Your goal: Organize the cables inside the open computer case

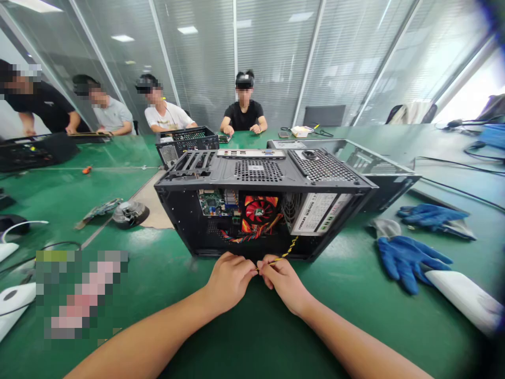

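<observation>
In front of me a black computer case [221,176] lies with its open side facing me. Inside it show a motherboard [215,202], a red CPU fan [260,209] and a power supply [321,213] with a white label. From below the power supply a twisted yellow and black cable [291,247] runs out to my hands. My right hand [278,273] pinches this cable near its end. Just beside it, fingertips nearly touching, my left hand [232,276] is closed on the cable's end. The very tip is hidden by the fingers.
Blue work gloves [406,258] and a white device [465,295] lie at right. A glass-sided panel [379,163] stands behind the case. At left are a round metal part [130,213] and a blurred-out item [84,295]. Several people sit or stand across the green table [130,263].
</observation>
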The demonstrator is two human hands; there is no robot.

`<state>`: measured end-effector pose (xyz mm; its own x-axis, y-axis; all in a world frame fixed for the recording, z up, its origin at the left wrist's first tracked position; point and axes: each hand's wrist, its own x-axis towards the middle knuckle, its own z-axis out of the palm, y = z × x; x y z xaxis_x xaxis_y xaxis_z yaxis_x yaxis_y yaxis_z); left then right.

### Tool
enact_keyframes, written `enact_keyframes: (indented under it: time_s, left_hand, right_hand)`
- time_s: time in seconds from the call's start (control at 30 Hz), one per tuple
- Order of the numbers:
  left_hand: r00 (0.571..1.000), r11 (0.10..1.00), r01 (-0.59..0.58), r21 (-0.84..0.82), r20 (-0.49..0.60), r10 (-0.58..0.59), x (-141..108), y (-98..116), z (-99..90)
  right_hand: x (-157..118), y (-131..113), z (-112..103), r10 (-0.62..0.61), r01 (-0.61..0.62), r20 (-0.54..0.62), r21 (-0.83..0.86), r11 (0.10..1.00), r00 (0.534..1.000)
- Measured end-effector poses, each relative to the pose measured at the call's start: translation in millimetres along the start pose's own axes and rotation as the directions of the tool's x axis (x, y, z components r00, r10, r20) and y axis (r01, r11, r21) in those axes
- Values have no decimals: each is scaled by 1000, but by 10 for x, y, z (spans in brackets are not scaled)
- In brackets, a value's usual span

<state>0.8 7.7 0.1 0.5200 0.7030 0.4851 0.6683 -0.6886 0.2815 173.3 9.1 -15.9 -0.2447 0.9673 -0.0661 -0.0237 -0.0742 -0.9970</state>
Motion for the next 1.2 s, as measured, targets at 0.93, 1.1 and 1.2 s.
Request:
enact_keyframes:
  time_s: [0.93, 1.1, 1.2]
  left_hand:
    - [994, 1000, 26, 12, 102, -27, -1, 28, -9]
    - [997, 999, -34, 9, 65, 34, -1, 16, -14]
    - [998, 998, -56, 11, 28, 56, -12, 7, -5]
  right_hand:
    - [2, -34, 10, 12, -12, 1, -42, 999, 1000]
    - [1, -18, 3, 9, -8, 3, -50, 999, 1000]
    - [4, 11, -5, 1, -1, 2, -58, 998, 1000]
